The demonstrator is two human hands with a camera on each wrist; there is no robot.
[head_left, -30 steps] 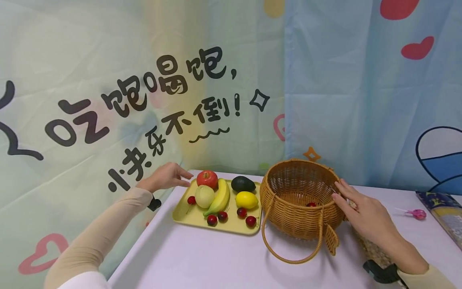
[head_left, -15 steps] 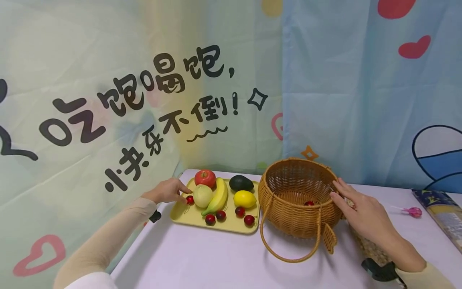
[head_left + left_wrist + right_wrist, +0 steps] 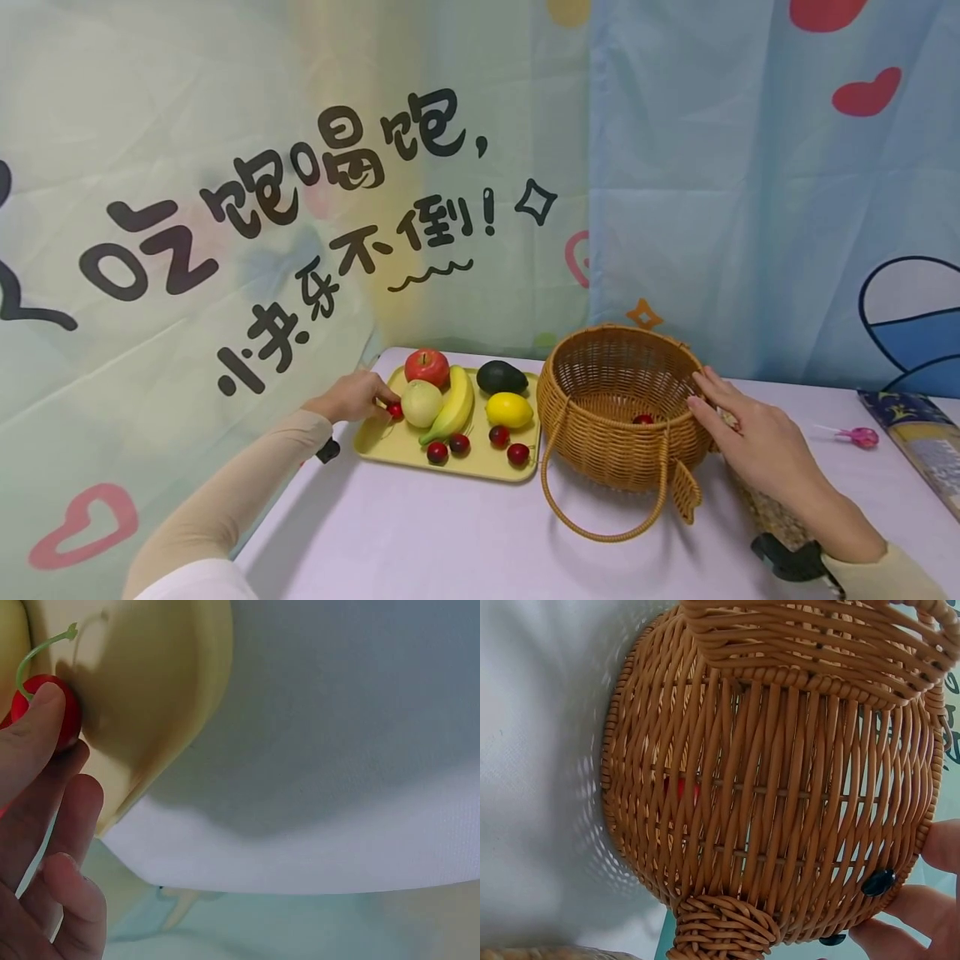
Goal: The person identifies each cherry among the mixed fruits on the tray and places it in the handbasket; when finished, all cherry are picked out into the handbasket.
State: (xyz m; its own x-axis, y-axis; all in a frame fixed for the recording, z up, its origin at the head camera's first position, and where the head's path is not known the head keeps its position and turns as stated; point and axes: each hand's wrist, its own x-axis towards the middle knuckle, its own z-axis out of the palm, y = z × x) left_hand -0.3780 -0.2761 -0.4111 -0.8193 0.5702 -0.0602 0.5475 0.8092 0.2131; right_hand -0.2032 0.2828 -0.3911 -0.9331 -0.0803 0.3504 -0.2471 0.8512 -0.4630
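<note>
My left hand (image 3: 351, 397) is at the left end of the yellow tray (image 3: 474, 472). In the left wrist view its thumb and a finger pinch a red cherry (image 3: 69, 720) with a green stem, low over the tray. A pale green round fruit (image 3: 422, 404) lies just right of that hand, with a red apple (image 3: 427, 367) behind and a banana (image 3: 453, 407) beside it. My right hand (image 3: 772, 446) rests its fairly straight fingers on the right rim of a brown wicker basket (image 3: 615, 462). One cherry (image 3: 642, 420) shows inside the basket.
An avocado (image 3: 501, 377), a lemon (image 3: 509, 410) and several cherries (image 3: 518, 454) lie on the tray. The basket's handle (image 3: 609, 537) hangs forward onto the white table (image 3: 390, 533). Right of the basket are a pink lollipop (image 3: 862, 437) and a patterned packet (image 3: 918, 442). Printed curtains stand behind.
My left hand has come down from beside the apple to the cherry at the tray's left end and now pinches it. My right hand has stayed on the basket rim.
</note>
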